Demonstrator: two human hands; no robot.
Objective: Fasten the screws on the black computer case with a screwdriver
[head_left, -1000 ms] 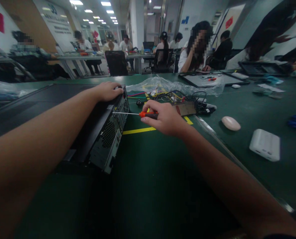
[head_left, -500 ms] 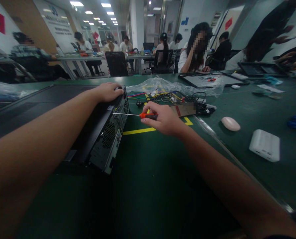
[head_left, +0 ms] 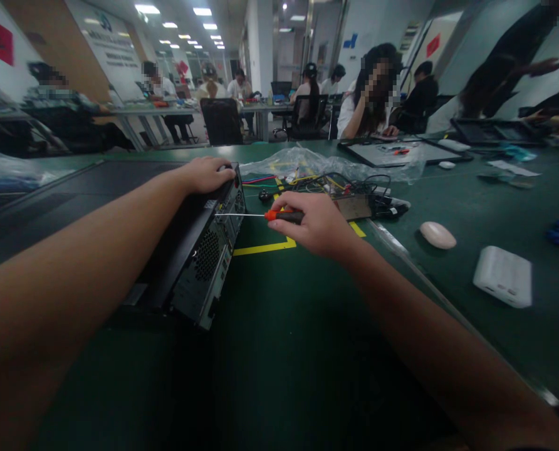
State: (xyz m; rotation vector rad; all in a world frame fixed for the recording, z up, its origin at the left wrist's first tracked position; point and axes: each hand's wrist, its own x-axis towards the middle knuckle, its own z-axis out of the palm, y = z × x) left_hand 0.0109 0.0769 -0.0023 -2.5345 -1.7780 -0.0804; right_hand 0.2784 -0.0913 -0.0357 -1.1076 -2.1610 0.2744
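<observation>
A black desktop computer case (head_left: 157,213) lies on its side on the left, its rear panel with vents and ports turned to the right. My left hand (head_left: 207,175) rests on top of it at the far rear corner, fingers stretched to the edge. In my right hand (head_left: 314,219) is a screwdriver (head_left: 282,216) with an orange and black handle, gripped between thumb and fingers. Its long thin shaft points left, level, and the tip meets the upper edge of the rear panel. Any screw at the tip is too small to make out.
Behind my right hand lie a bundle of cables (head_left: 336,181), a metal box (head_left: 355,205) and clear plastic wrap (head_left: 303,156). On the right are a pale rounded mouse-like object (head_left: 438,235) and a white box-shaped device (head_left: 504,275). Other people sit at tables beyond.
Around the screwdriver handle the right hand's grip has shifted slightly, showing more of the handle. The tip stays at the panel edge, and the left hand keeps its place.
</observation>
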